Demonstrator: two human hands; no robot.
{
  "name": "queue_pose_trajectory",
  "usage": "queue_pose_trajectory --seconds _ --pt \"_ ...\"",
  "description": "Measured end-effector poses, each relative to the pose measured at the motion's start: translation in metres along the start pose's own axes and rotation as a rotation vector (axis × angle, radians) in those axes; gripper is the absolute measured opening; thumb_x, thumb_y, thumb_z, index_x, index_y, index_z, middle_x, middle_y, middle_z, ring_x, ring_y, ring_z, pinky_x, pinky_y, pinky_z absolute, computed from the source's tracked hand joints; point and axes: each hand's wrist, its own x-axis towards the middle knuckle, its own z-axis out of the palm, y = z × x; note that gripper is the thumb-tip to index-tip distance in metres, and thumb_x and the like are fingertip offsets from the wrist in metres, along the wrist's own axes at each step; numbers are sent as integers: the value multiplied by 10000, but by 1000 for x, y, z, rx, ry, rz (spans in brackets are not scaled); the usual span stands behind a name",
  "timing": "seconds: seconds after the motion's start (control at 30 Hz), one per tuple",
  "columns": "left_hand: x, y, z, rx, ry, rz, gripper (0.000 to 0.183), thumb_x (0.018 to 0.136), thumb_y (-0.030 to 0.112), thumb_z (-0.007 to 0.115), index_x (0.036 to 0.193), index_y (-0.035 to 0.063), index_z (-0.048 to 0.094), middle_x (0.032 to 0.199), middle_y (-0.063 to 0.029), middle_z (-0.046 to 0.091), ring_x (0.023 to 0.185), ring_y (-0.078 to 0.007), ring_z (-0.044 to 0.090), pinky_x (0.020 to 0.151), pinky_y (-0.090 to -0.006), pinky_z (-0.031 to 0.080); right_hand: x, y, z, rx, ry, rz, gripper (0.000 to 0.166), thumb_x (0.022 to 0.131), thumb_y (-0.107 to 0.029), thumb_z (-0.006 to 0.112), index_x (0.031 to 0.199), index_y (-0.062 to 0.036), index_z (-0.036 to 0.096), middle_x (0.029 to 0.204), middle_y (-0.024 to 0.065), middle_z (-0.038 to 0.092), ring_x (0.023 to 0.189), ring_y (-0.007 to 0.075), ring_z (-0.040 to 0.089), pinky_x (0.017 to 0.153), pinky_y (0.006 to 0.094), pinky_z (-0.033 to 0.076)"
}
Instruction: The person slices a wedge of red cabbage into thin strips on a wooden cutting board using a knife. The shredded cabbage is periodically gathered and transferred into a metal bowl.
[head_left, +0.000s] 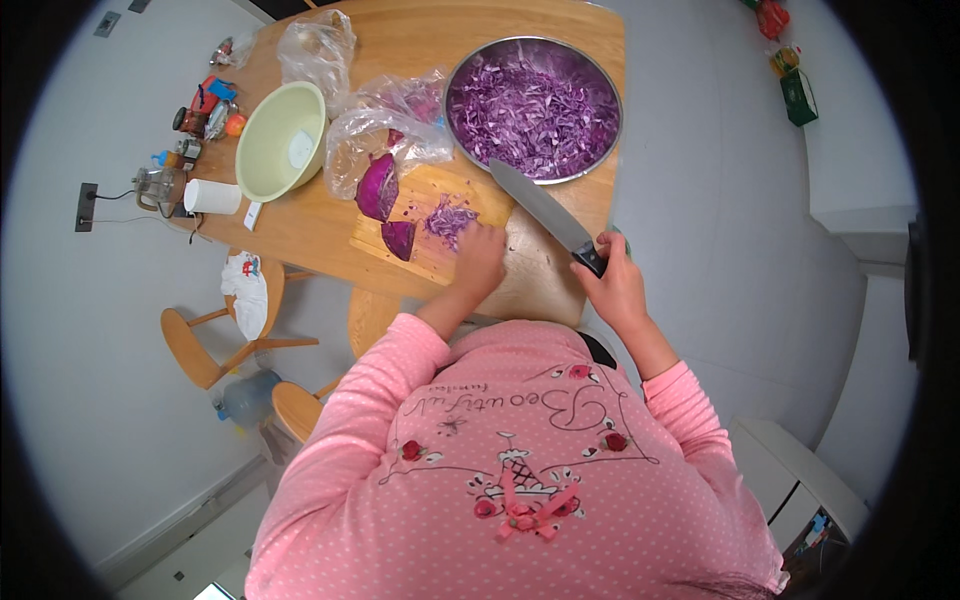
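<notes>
My right hand (616, 281) grips the black handle of a kitchen knife (541, 206), off the right side of the wooden cutting board (431, 259). The broad blade points up and left, its tip at the near rim of a steel bowl (534, 112) of shredded purple cabbage. With fingers curled down, my left hand (481, 259) touches a small pile of cabbage shreds (448, 219) on the board. Whether it pinches any is hidden. Left of the pile lie a cut cabbage wedge (399, 240) and a larger cabbage piece (377, 187).
Clear plastic bags (390, 124) lie behind the board. A pale green basin (281, 142) stands at the left, near a white cylinder (213, 196), a glass kettle (159, 187) and several jars. The wooden table's (405, 37) right edge runs close by the bowl. Wooden chairs (255, 300) stand at the left.
</notes>
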Motion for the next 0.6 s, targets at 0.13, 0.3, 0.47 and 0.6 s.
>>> queue_pose_trajectory --seconds 0.13,0.3,0.47,0.6 --pt "0 -26 -21 112 249 -212 171 747 42 588 902 97 636 1004 -86 567 983 -305 486 846 -466 362 0 3 2 1 -12 23 509 778 -208 763 1129 -56 428 830 190 628 738 390 635 635 459 496" --pt "1 -14 -26 33 210 -18 202 750 65 617 940 124 655 1006 -67 565 996 -286 493 820 -456 365 1 -2 7 9 -26 15 507 781 -210 761 1130 -53 429 830 195 632 737 394 637 640 465 497" --pt "5 -3 22 71 -7 205 195 745 98 612 939 95 639 978 -53 583 982 -268 505 807 -420 371 6 -12 6 22 -29 -27 504 784 -214 758 1129 -47 430 825 199 631 733 399 636 642 466 498" --pt "9 -8 32 93 -60 243 203 734 77 598 935 86 619 971 -72 582 976 -277 502 809 -423 370 0 -4 5 8 -44 -1 501 785 -211 758 1128 -41 434 823 202 629 738 404 634 647 465 500"
